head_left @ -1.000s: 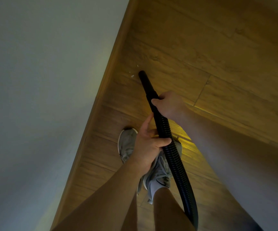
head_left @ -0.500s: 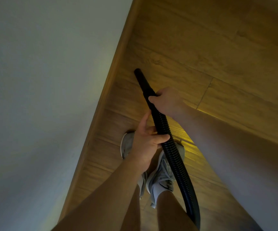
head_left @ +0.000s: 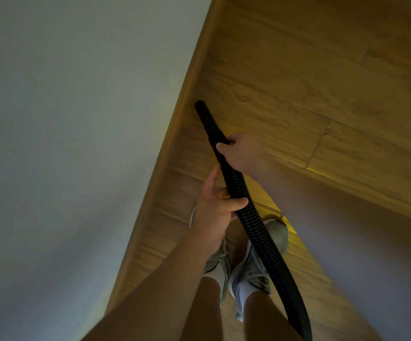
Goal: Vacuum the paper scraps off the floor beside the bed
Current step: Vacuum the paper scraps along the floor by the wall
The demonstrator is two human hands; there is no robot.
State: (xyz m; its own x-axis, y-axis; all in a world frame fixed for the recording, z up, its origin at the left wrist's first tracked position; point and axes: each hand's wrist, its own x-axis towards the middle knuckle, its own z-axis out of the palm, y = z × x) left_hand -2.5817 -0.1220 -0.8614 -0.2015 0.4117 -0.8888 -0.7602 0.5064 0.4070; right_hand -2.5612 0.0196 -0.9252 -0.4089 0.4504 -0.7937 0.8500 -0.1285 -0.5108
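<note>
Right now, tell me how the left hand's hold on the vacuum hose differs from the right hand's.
The right hand grips farther forward, where the smooth nozzle meets the ribbed vacuum hose; the left hand grips lower, on the ribbed part. The right hand shows its back, fingers wrapped out of sight; the left hand shows its thumb across the hose and one finger extended along it. Both are closed on the same hose.

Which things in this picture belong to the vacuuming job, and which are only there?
Belong to the job:
- vacuum hose, black
- left hand, gripping the hose
- right hand, gripping it nearer the nozzle
- wooden floor

Only there:
- white wall
- grey shoes

No paper scraps are visible now.
</note>
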